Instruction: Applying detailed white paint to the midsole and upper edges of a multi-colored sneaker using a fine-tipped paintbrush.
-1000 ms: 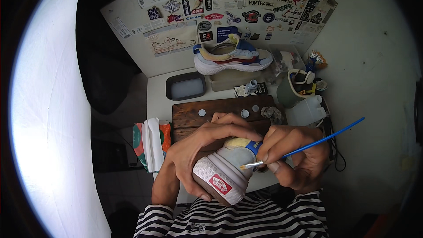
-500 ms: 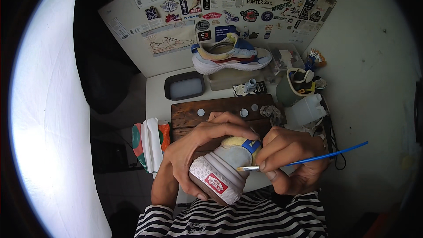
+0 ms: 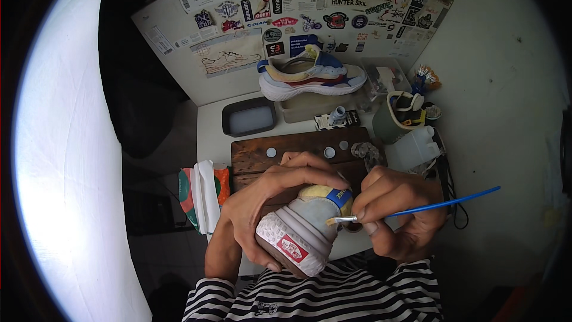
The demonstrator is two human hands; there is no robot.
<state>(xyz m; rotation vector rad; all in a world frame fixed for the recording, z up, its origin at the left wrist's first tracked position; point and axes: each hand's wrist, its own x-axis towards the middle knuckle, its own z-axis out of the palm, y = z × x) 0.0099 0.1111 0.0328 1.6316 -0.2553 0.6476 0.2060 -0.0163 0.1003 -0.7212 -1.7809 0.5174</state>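
Note:
My left hand (image 3: 256, 203) is wrapped round a sneaker (image 3: 307, 219), its heel turned toward me. The shoe has a white textured sole with a red label, a pale grey heel panel, a yellow collar and a blue tab. Between the fingers of my right hand (image 3: 399, 211) is a thin paintbrush (image 3: 420, 209) with a blue handle and a metal ferrule. Its bristle tip meets the grey heel panel above the sole edge. Most of the shoe's front is hidden behind my left hand.
A brown wooden board (image 3: 250, 152) bears several small paint cups (image 3: 329, 152). Behind it are a black tray (image 3: 249, 116), a small bottle (image 3: 338, 115) and another sneaker (image 3: 310, 77). A tissue pack (image 3: 204, 197) lies left; a green bucket (image 3: 390, 119) and white jug (image 3: 417, 146) stand right.
The brush tip has moved slightly up and to the right on the heel panel, and my right hand has shifted with it. The left hand and sneaker stay nearly still.

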